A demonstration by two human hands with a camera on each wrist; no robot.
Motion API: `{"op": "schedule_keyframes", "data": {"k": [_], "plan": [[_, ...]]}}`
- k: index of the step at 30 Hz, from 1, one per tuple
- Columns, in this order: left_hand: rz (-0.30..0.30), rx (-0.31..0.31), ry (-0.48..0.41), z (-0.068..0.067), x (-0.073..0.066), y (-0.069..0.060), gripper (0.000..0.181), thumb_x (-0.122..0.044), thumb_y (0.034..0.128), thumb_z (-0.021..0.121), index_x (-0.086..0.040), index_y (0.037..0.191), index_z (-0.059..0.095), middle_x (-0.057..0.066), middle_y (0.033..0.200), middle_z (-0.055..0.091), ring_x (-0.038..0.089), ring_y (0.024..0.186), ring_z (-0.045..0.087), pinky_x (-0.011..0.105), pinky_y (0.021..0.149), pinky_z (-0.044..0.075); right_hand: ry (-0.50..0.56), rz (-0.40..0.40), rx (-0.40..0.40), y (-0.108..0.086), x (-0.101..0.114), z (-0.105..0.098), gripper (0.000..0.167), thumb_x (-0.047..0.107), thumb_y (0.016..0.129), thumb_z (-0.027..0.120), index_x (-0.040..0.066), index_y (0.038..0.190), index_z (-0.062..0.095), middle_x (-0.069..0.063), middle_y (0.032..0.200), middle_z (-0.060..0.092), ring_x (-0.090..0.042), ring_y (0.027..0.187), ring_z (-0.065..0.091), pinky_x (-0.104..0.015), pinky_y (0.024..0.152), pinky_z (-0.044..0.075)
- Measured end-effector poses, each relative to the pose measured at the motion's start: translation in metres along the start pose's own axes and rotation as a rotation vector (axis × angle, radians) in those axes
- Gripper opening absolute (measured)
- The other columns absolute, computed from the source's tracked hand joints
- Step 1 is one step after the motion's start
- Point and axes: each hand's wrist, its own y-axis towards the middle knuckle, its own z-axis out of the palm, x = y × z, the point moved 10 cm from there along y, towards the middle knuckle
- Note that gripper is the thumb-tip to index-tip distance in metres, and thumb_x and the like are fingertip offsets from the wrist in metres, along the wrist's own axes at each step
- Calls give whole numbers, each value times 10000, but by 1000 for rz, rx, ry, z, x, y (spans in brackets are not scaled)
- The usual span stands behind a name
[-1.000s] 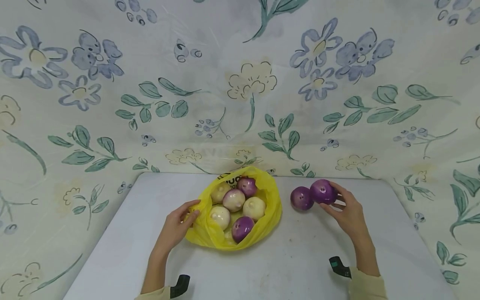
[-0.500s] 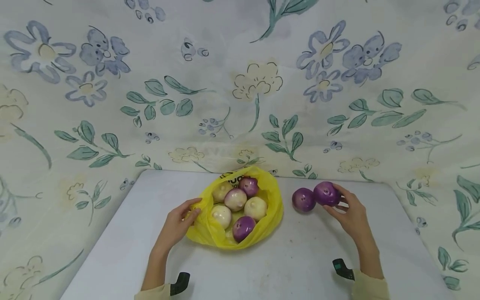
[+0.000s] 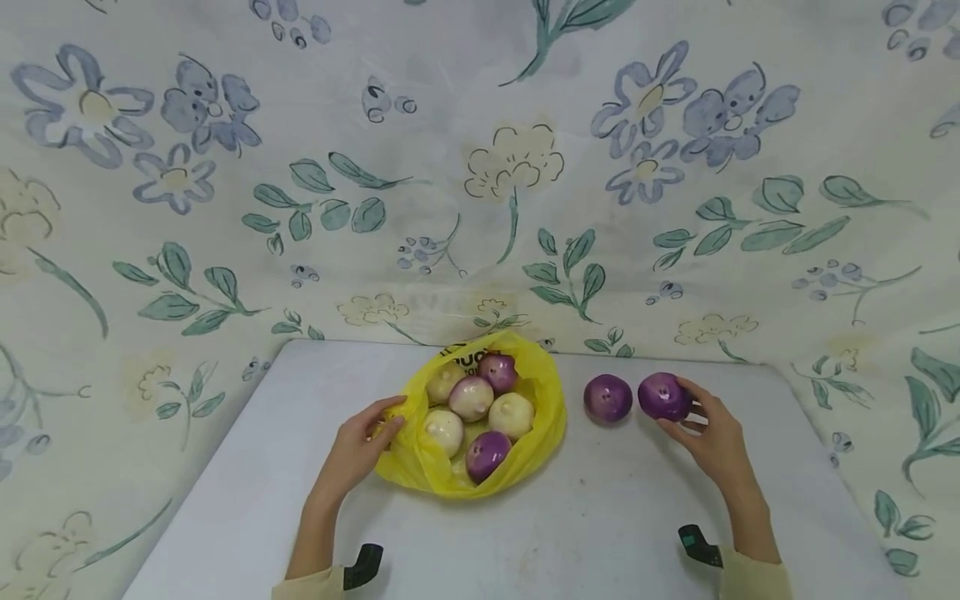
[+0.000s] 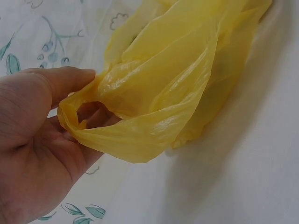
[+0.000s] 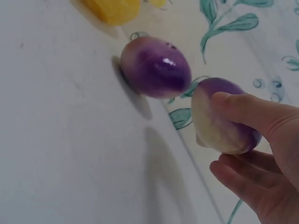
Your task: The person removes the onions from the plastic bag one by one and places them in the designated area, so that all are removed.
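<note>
Now the right hand point(image 3: 711, 429) pinches a purple-topped turnip point(image 3: 663, 396), freed rightward from its neighbour point(image 3: 608, 399); the left hand point(image 3: 357, 442) pinches the plastic bag point(image 3: 551, 412).

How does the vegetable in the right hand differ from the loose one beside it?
The right hand grips the held vegetable; the loose vegetable sits untouched on the table. From the right wrist, the held vegetable shows a broad pale side, the loose vegetable mostly purple. Both are glossy, outside the bag.
</note>
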Motion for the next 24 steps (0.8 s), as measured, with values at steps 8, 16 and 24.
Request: {"op": "schedule_keyframes", "data": {"k": [8, 16, 24], "plan": [[-38, -1, 3, 1, 2, 1, 376, -269, 992, 584, -144, 1346, 577, 91, 1044, 645, 153, 795, 565, 175, 688, 533, 33, 14, 39, -3, -11, 8, 733, 27, 761, 818, 25, 1407, 471, -263, 1232, 579, -394, 1046, 634, -387, 782, 567], [-35, 1, 15, 1, 2, 1, 372, -268, 993, 583, -143, 1343, 581, 89, 1032, 645, 151, 791, 562, 177, 686, 532, 27, 64, 87, -5, -19, 17, 726, 39, 790, 796, 34, 1426, 447, -268, 1250, 562, -411, 1072, 622, -398, 810, 566], [-43, 3, 27, 3, 4, 3, 373, -285, 992, 582, -154, 1341, 582, 87, 1048, 650, 159, 805, 567, 185, 694, 536, 0, 101, 112, -3, -25, 20, 709, 53, 805, 790, 44, 1423, 443, -288, 1254, 555, -446, 1061, 630, -400, 826, 565]]}}
